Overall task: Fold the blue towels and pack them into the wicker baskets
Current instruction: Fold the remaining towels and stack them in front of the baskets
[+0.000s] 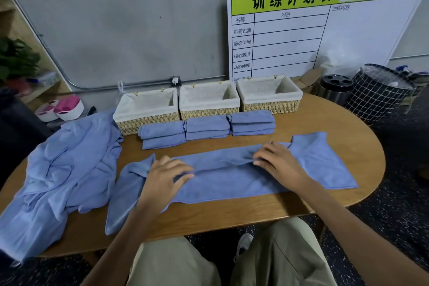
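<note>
**Both hands on a long blue towel, three baskets waiting behind**

Head view: a person sits at an oval wooden table (336, 121), knees in khaki trousers (278, 258) showing below its near edge. Across the middle of the table lies a long blue towel (232, 181), folded lengthwise into a strip, with its right end spread wider and its left end trailing towards the table's near edge. The left hand (166, 175) rests on the strip's left part, thumb and fingers curled in and pinching a ridge of cloth. The right hand (276, 160) lies on the strip right of centre, its fingertips gathering a small fold of the cloth.

Behind the strip, three stacks of folded towels sit side by side: the left stack (162, 137), the middle stack (207, 128) and the right stack (251, 123). Just behind them stand three wicker baskets in a row, each lined with white cloth: the left basket (130, 123), the middle basket (209, 114) and the right basket (270, 107). No towel shows inside any of them.

On the table's left end lies a loose heap of unfolded blue towels (62, 169), hanging over the edge.

Against the grey wall leans a white board (371, 37) with a green header and a printed table. Right of the baskets stand a dark metal bin (334, 90) and a black checked hamper (376, 97). A pink and white tub (68, 105) sits on the floor at the left.
</note>
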The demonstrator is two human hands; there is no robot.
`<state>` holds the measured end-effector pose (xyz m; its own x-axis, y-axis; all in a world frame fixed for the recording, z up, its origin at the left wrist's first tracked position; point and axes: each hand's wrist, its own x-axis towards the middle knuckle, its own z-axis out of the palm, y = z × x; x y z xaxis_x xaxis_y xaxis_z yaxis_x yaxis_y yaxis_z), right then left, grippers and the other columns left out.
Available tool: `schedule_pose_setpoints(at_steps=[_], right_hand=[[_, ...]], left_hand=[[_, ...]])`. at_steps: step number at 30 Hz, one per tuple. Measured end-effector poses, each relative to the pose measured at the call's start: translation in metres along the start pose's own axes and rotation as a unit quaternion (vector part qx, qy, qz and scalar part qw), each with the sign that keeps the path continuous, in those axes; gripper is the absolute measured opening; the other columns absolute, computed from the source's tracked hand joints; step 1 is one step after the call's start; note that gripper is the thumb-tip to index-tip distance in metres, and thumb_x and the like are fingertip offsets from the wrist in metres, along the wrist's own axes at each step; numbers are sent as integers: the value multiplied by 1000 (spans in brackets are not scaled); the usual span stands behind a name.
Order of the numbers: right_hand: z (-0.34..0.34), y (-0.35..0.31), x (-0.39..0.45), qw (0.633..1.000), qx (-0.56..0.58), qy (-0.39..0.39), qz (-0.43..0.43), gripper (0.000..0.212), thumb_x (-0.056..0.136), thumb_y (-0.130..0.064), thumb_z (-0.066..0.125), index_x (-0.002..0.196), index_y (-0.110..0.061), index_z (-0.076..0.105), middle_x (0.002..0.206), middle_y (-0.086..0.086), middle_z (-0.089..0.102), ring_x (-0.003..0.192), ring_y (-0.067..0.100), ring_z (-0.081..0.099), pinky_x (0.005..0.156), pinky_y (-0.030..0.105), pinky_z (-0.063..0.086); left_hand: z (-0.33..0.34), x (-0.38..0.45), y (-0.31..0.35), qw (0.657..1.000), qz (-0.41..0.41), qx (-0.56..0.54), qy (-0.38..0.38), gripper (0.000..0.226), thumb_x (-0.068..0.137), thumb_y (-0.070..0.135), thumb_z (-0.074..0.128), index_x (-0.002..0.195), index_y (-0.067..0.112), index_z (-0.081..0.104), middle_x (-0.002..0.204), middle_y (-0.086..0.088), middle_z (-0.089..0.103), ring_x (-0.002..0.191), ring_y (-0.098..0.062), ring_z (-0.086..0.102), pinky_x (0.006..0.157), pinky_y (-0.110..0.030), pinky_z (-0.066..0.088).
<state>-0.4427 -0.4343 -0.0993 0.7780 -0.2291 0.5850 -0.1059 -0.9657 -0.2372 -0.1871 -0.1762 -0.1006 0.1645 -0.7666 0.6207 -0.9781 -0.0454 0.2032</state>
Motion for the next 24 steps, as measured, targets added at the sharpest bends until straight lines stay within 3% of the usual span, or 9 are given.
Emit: schedule_pose_setpoints(at_steps=[6,10,20,24], right_hand=[[13,-4,-46,998,33,-59,7,35,100,-52,44,96,-23,65,90,-7,53,81,15,46,72,33,41],[7,-7,-48,997,3,-79,10,30,97,-48,48,99,-25,67,91,-7,54,82,17,49,70,39,47],[-10,-16,-70,997,-61,-42,-5,35,98,-43,48,114,-28,75,92,-4,56,78,17,49,67,26,34],[-14,-20,-79,997,-70,-23,8,28,96,-39,52,107,-30,76,88,-5,57,76,18,53,60,29,44]], left_hand=[[12,-45,1,998,-24,4,-59,29,95,51,54,103,35,77,101,24,68,84,-5,46,72,-42,47],[6,-43,3,997,-23,31,-66,31,96,52,52,103,35,77,102,23,69,81,-3,39,69,-40,47],[-13,-57,1,987,-25,112,-109,38,98,47,42,119,36,72,121,15,64,80,-17,52,69,-36,46],[-18,-62,4,988,-13,109,-107,42,100,47,38,119,32,73,112,7,62,78,-21,56,64,-34,49]])
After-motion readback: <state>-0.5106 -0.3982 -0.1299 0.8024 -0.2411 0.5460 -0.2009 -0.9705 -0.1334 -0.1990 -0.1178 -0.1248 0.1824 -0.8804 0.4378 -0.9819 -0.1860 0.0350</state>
